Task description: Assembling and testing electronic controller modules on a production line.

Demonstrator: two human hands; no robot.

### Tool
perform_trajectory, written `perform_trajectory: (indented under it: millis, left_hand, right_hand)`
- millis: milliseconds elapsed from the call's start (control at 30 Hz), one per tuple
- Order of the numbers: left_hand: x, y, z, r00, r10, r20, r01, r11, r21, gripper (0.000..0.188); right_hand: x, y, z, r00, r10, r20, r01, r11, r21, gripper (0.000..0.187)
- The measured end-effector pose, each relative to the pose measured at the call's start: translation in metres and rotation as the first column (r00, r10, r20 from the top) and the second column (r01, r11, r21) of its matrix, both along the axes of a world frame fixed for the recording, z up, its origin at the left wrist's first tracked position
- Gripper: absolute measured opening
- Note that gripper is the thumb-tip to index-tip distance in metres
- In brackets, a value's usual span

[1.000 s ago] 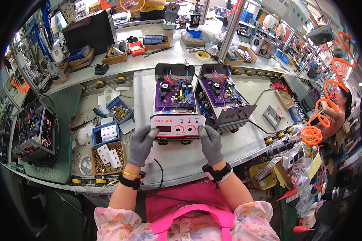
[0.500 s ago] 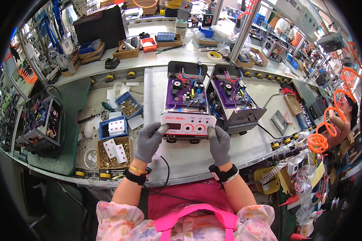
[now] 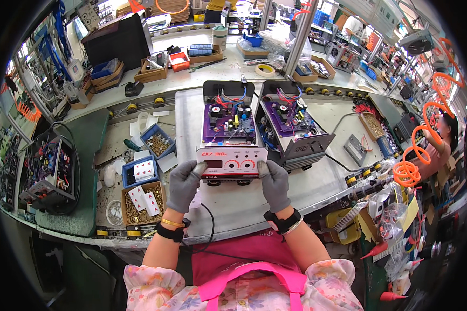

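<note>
An open white machine chassis [image 3: 230, 136] with a purple circuit board and a front panel with red knobs rests on the grey workbench [image 3: 246, 199] in front of me. My left hand [image 3: 184, 183], in a grey glove, grips the panel's left corner. My right hand [image 3: 274, 183], also gloved, grips its right corner. A second open unit [image 3: 294, 129] with a purple board stands just to the right, tilted, touching the first.
Left of my hands are a blue bin [image 3: 141, 171] with white parts, a box of brass screws [image 3: 142, 202] and another open unit [image 3: 51, 173] on a green mat. Yellow rollers line the bench edge. A person [image 3: 441, 147] works at far right beside orange coiled hoses [image 3: 411, 171].
Both hands still hold the front panel corners; the view has shifted slightly, and the chassis sits a little closer to me.
</note>
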State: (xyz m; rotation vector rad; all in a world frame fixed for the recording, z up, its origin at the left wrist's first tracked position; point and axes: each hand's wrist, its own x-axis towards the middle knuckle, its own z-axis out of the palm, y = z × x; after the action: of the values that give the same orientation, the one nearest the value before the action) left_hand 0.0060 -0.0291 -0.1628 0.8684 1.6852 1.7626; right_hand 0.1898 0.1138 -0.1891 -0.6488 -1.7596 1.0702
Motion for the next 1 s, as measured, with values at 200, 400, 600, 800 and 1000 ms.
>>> perform_trajectory:
  millis: [200, 400, 600, 800, 1000]
  left_hand:
    - [0.002, 0.001, 0.002, 1.0, 0.023, -0.014, -0.023, 1.0, -0.008, 0.023]
    - [0.001, 0.001, 0.0, 0.998, 0.04, -0.04, -0.04, 0.999, -0.018, 0.023]
    - [-0.002, 0.008, -0.002, 0.968, 0.099, -0.231, -0.099, 0.995, 0.014, 0.023]
    - [-0.016, 0.006, 0.003, 0.566, 0.057, -0.822, -0.298, 0.944, -0.14, 0.035]
    - [-0.019, -0.006, 0.01, 0.711, 0.073, -0.7, -0.325, 0.916, -0.235, 0.034]
  right_hand:
    - [-0.002, -0.002, 0.005, 1.0, -0.006, -0.019, 0.006, 1.0, -0.014, 0.035]
    - [0.004, 0.0, 0.012, 0.988, -0.023, 0.152, 0.022, 1.0, 0.013, 0.035]
    - [0.003, 0.003, 0.019, 0.949, -0.14, 0.283, 0.076, 0.971, 0.227, 0.036]
    - [0.014, 0.015, 0.046, 0.656, -0.362, 0.662, 0.042, 0.893, 0.447, 0.039]
    - [0.143, 0.011, 0.059, 0.754, -0.331, 0.568, 0.173, 0.933, 0.314, 0.026]
